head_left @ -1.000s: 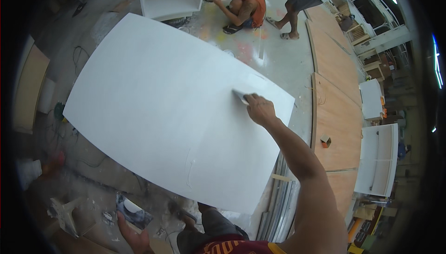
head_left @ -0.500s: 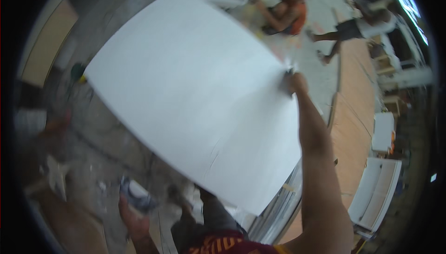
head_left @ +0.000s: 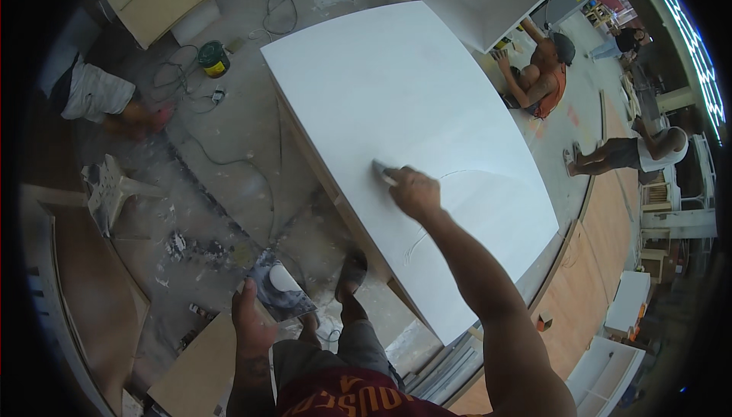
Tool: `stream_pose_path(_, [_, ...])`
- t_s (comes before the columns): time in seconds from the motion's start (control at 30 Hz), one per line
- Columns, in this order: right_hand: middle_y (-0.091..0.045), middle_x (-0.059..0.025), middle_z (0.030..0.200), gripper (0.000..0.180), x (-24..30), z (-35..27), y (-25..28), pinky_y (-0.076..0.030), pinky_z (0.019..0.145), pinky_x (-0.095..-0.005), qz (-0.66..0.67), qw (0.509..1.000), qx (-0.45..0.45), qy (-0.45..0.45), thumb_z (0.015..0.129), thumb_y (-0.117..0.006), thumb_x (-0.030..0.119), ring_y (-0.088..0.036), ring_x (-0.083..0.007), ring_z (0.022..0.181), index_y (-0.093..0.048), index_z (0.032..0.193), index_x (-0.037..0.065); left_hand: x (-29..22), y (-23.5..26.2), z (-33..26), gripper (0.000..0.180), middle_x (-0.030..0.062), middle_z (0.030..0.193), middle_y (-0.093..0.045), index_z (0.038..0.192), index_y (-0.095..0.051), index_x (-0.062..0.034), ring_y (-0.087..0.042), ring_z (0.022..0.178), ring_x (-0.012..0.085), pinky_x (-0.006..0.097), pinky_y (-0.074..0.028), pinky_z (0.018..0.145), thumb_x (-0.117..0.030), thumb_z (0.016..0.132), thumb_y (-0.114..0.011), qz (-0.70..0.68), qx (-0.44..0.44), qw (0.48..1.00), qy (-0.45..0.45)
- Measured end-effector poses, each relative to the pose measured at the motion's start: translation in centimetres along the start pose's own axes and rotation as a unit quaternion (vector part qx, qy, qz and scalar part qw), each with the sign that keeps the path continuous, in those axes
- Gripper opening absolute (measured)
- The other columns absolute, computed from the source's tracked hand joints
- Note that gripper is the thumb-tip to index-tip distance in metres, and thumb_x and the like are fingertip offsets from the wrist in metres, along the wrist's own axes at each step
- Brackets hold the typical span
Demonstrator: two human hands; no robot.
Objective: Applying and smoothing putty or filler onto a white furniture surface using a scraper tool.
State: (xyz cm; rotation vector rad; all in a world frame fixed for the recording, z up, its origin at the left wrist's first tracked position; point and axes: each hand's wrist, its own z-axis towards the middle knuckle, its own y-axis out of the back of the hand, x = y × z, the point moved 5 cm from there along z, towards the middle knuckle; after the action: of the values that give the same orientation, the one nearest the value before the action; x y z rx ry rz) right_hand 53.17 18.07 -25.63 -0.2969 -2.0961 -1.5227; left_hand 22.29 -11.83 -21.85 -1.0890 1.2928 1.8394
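Observation:
A large white panel [head_left: 366, 74] lies flat in front of me, raised above the floor on a wooden frame. My right hand [head_left: 417, 194] is closed round a putty knife [head_left: 380, 170], its blade against the panel near the left edge. Faint curved ridges mark the surface to the right of that hand. Low on the left, my left hand [head_left: 252, 318] grips a smeared grey putty board [head_left: 276, 300] by its edge, thumb on top. A smooth white mound of putty [head_left: 284, 278] sits on the board.
A person in an orange top [head_left: 545, 85] squats by a white cabinet [head_left: 488, 5] beyond the panel. A dark green can [head_left: 213, 59] and cables stand on the left floor, near a white stool [head_left: 114, 192]. Long wooden boards [head_left: 583, 257] lie on the right.
My right hand has swept the putty knife from the panel's right edge across to its left side. The view has shifted, and the left hand with the putty board shows more fully.

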Motion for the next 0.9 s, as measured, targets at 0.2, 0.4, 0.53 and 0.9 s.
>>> stream_pose_path(0.2, [-0.067,-0.0046,0.124,0.04,3.4,-10.9,-5.8,-0.053,0.092,-0.0391,-0.092,0.977,0.111,0.158,0.089,-0.063,0.023,-0.066,-0.0282,0.108,-0.064,0.129,0.024,-0.6,1.4,-0.8,0.035,0.019,0.11,-0.067,0.123,-0.057,0.0051,-0.065,0.102,0.0283,0.036,-0.05,0.091,-0.006,0.091,-0.063,-0.335,-0.067,0.917,0.203])
stream_pose_path(0.4, [-0.068,-0.0127,0.114,0.034,11.4,-17.0,5.1,-0.049,0.095,-0.0318,0.197,0.973,0.034,0.113,0.096,-0.056,0.01,-0.064,-0.021,0.104,-0.06,0.129,0.002,-1.6,1.2,0.6,0.032,0.0165,0.112,-0.068,0.125,-0.054,0.0052,-0.068,0.098,0.0274,0.036,-0.05,0.092,-0.018,0.106,-0.044,-0.481,-0.102,0.838,0.238])
stream_pose_path(0.53, [-0.067,-0.0097,0.109,0.024,19.0,-22.6,9.5,-0.048,0.089,-0.0318,0.318,0.912,-0.145,0.214,0.101,-0.052,0.011,-0.061,-0.0183,0.103,-0.062,0.116,-0.005,-9.1,2.2,2.9,0.044,0.0135,0.124,-0.064,0.132,-0.052,0.0023,-0.063,0.113,0.0257,0.039,-0.049,0.099,-0.032,0.104,-0.049,-0.602,0.022,0.775,0.192])
stream_pose_path(0.9, [-0.044,-0.0254,0.137,0.061,30.0,-32.5,7.2,-0.042,0.107,-0.0458,0.192,0.76,-0.371,0.498,0.103,-0.04,0.041,-0.046,-0.0374,0.13,-0.037,0.138,-0.01,-19.5,3.8,3.8,0.051,0.0086,0.129,-0.061,0.138,-0.048,-0.0053,-0.06,0.12,0.0225,0.042,-0.049,0.102,-0.042,0.103,-0.049,-0.798,0.198,0.563,0.081])
